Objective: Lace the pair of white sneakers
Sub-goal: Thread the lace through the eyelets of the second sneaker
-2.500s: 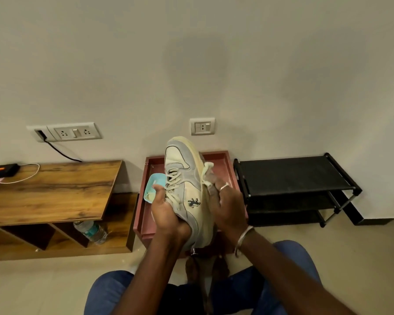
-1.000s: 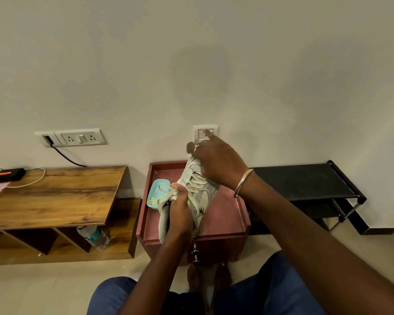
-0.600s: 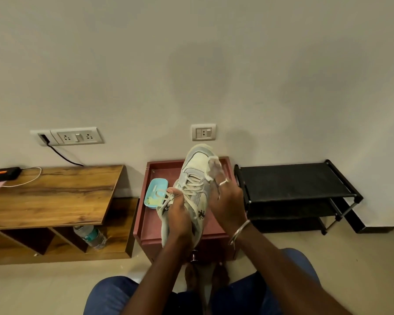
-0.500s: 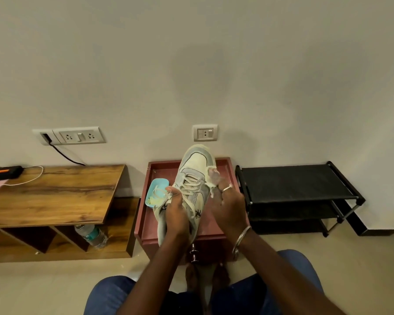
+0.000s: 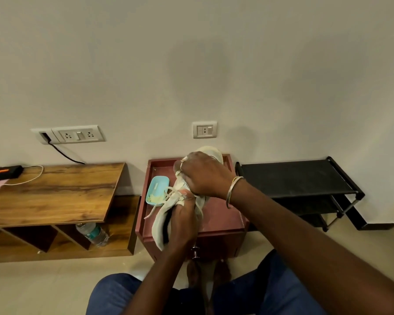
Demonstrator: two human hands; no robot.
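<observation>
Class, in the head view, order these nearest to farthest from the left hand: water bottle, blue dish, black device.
1. Blue dish, beside the left hand.
2. Water bottle, on the lower shelf.
3. Black device, far left on the table.

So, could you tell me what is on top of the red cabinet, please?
A blue dish sits back left on the cabinet. The left hand and right hand hold a sneaker over it, hiding the surface beneath; whether the sneaker touches it is unclear.

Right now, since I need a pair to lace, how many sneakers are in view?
1: the white sneaker, held by left hand and right hand above the maroon cabinet. A second may be hidden.
</observation>
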